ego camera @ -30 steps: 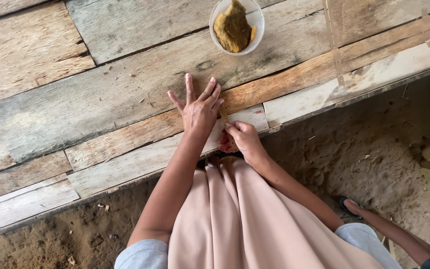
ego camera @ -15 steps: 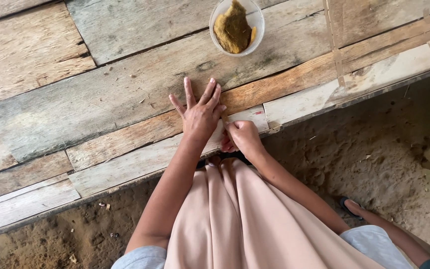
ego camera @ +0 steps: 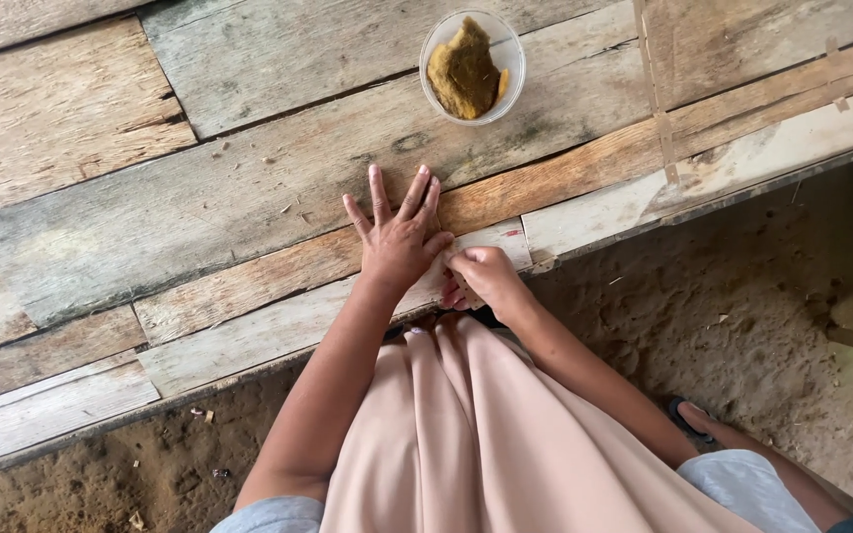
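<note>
Weathered grey wooden planks (ego camera: 249, 197) are pressed by the flat left hand (ego camera: 399, 242), fingers spread, pointing away; the right hand (ego camera: 481, 276) is pinched shut beside it, contents indiscernible

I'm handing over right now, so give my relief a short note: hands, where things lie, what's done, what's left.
Left hand: flat, fingers spread, pressing on the weathered wooden planks.
Right hand: closed, fingertips pinched at the plank edge beside the left thumb; what it pinches is too small to tell.
Clear plastic cup with a brownish-yellow sponge stands on the planks beyond the hands, untouched.
Done and left: cannot be judged from this view.
</note>
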